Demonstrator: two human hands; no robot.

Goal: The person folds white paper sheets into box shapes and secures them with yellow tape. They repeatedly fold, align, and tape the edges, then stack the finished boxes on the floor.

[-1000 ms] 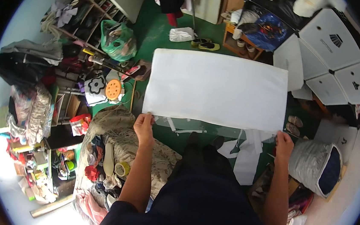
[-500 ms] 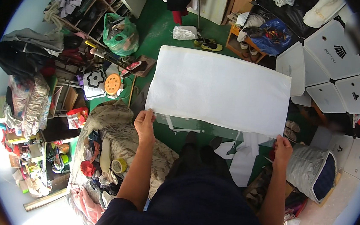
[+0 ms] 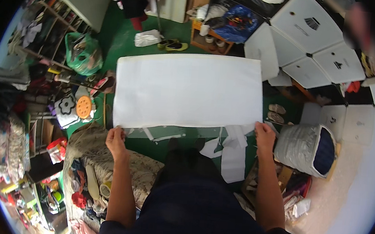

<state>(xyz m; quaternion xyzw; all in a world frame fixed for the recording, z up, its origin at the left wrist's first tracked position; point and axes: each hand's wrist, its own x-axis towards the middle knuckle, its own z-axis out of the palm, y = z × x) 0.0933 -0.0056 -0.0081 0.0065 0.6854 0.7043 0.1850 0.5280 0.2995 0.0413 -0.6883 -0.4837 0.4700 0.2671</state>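
A large white rectangular sheet [image 3: 188, 92] stretches out in front of me, flat and smooth; I cannot tell whether it is paper or cloth. Its near left corner is pinched in my left hand [image 3: 116, 142], fingers closed. At the near right corner, my right hand [image 3: 264, 137] grips the edge the same way. Below the sheet's near edge shows a strip of clear, glass-like surface [image 3: 195, 132]. White offcuts [image 3: 233, 159] hang or lie beyond that strip, near my right hand, with thin white scraps [image 3: 167, 138] closer to the middle.
Camouflage cloth [image 3: 137, 159] with a heap of small items lies at my left. A silvery storage bag [image 3: 298, 147] stands right, below white cabinet panels [image 3: 309, 74]. Beyond the sheet are yellow-green shoes [image 3: 175, 47] and a green plastic bag [image 3: 83, 54] on the green floor.
The view has turned, so the surroundings sit further left in the picture. The sheet's slant has changed, its right side now higher than its left. Both hands keep hold of its near corners.
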